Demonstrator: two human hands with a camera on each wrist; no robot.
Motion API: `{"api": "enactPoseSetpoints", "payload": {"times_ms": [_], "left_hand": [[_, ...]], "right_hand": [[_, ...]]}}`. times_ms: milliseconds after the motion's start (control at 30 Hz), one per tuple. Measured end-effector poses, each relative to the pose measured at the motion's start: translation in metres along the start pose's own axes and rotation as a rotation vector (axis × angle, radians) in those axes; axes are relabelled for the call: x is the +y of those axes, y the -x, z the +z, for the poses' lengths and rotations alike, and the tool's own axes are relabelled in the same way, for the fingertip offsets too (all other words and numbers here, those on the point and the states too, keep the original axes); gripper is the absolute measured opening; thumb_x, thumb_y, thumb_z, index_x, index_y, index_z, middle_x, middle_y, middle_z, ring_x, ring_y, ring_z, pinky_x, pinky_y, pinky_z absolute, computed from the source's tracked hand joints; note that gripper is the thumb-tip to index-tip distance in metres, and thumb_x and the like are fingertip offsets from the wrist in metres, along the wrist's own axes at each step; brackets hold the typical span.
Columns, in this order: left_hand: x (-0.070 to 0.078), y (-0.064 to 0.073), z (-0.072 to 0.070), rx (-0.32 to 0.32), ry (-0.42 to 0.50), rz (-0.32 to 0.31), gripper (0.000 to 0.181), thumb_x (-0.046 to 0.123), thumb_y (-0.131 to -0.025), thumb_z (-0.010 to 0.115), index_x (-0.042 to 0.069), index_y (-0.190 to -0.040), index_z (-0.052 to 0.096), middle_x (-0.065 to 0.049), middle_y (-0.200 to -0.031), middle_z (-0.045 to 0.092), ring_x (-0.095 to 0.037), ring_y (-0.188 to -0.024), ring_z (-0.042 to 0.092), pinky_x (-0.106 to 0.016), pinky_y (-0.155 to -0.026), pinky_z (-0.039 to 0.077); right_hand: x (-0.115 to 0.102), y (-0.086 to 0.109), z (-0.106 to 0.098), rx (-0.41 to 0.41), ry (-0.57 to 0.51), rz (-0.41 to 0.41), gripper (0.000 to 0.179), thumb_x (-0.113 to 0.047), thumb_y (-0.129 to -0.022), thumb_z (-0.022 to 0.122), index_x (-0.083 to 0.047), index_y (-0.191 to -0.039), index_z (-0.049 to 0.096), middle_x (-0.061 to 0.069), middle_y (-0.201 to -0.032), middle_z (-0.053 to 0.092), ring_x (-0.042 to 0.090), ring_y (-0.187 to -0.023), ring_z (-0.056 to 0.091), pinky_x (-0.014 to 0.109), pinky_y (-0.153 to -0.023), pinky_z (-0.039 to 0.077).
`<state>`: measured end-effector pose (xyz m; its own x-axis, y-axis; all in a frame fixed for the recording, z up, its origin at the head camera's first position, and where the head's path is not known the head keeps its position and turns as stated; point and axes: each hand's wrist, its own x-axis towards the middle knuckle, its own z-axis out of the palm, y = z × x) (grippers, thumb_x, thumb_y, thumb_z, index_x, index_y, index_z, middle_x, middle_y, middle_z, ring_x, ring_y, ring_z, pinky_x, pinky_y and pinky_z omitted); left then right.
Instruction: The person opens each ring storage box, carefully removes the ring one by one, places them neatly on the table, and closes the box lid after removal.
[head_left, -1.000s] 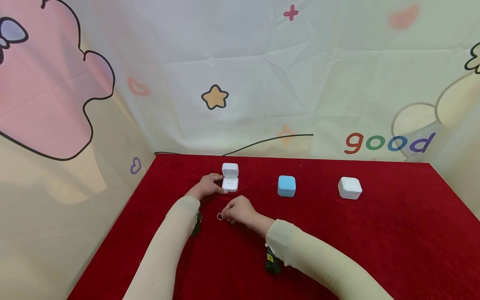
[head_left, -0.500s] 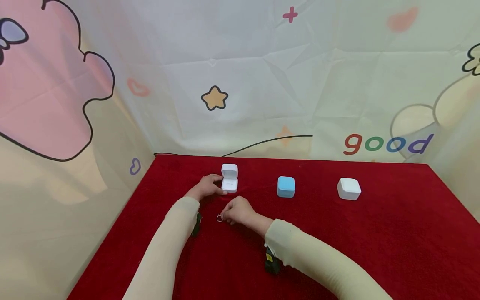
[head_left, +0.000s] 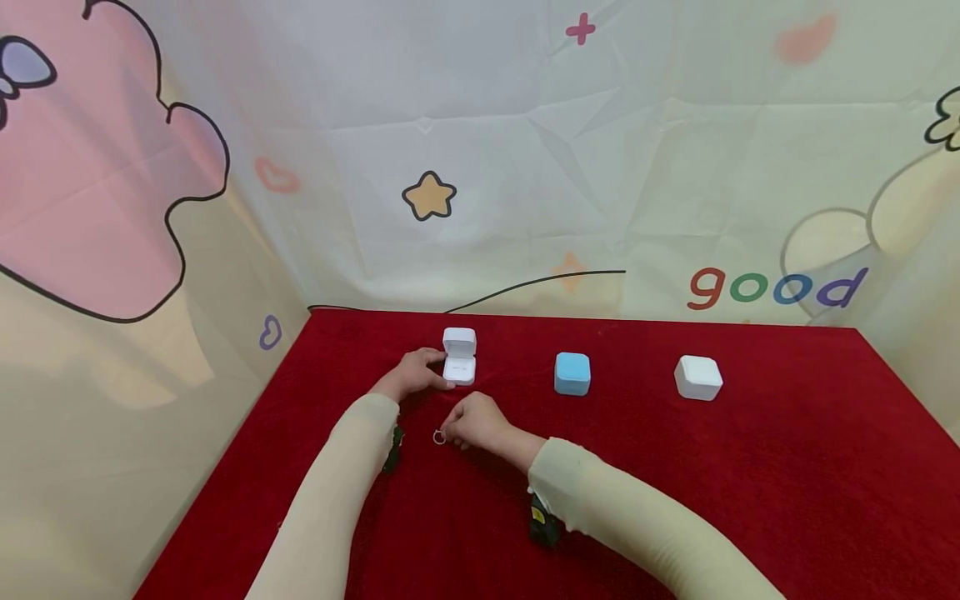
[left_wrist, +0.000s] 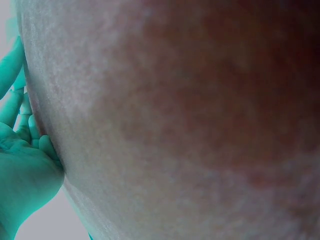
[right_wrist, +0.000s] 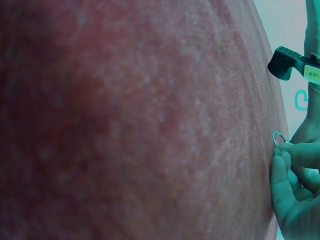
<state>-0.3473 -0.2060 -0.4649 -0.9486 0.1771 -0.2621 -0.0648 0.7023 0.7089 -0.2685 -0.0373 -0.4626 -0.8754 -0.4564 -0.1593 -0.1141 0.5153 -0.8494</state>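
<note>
A white ring box [head_left: 460, 342] stands with its lid raised near the back left of the red cloth. My left hand [head_left: 415, 372] holds it from the left side, thumb at the front corner and fingers farther back. In front of the box, my right hand [head_left: 478, 421] pinches a thin silver ring [head_left: 434, 437] between thumb and fingertips, low over the cloth. The right wrist view shows the ring [right_wrist: 274, 140] upright at the fingertips. Curved fingers of the left hand [left_wrist: 30, 172] appear at the edge of the left wrist view; the box is hidden there.
A light blue box [head_left: 572, 374] and a white box [head_left: 698, 378], both with lids down, stand in a row to the right. Red cloth [head_left: 810, 467] covers the table, and a patterned curtain [head_left: 510, 192] hangs behind it.
</note>
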Motion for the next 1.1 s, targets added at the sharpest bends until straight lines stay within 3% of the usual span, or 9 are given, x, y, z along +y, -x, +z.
{"api": "enactPoseSetpoints", "payload": {"times_ms": [433, 767, 1100], "left_hand": [[-0.001, -0.001, -0.001, 0.002, -0.037, 0.020, 0.066, 0.010, -0.091, 0.075, -0.002, -0.150, 0.048, -0.022, -0.160, 0.042, -0.038, -0.149, 0.038, -0.050, -0.126, 0.032], [-0.002, 0.000, 0.000, -0.006, -0.021, 0.015, 0.067, 0.009, -0.091, 0.075, -0.002, -0.150, 0.047, -0.022, -0.160, 0.042, -0.037, -0.150, 0.038, -0.049, -0.126, 0.032], [0.001, 0.002, -0.001, -0.005, 0.004, 0.019, 0.067, 0.009, -0.091, 0.074, -0.004, -0.150, 0.047, -0.023, -0.160, 0.042, -0.038, -0.150, 0.037, -0.050, -0.126, 0.032]], "right_hand": [[-0.004, -0.005, 0.001, -0.008, 0.112, -0.023, 0.011, -0.001, -0.085, 0.071, 0.002, -0.078, 0.080, 0.016, -0.074, 0.077, 0.004, -0.051, 0.057, 0.022, -0.053, 0.056], [-0.007, -0.009, -0.002, -0.055, 0.140, 0.041, 0.011, -0.003, -0.084, 0.074, 0.000, -0.074, 0.079, 0.001, -0.062, 0.069, 0.006, -0.047, 0.054, 0.019, -0.049, 0.050], [-0.008, -0.015, -0.008, -0.103, 0.122, 0.091, 0.010, -0.004, -0.085, 0.075, 0.002, -0.079, 0.081, 0.002, -0.059, 0.066, 0.007, -0.046, 0.056, 0.022, -0.048, 0.054]]}}
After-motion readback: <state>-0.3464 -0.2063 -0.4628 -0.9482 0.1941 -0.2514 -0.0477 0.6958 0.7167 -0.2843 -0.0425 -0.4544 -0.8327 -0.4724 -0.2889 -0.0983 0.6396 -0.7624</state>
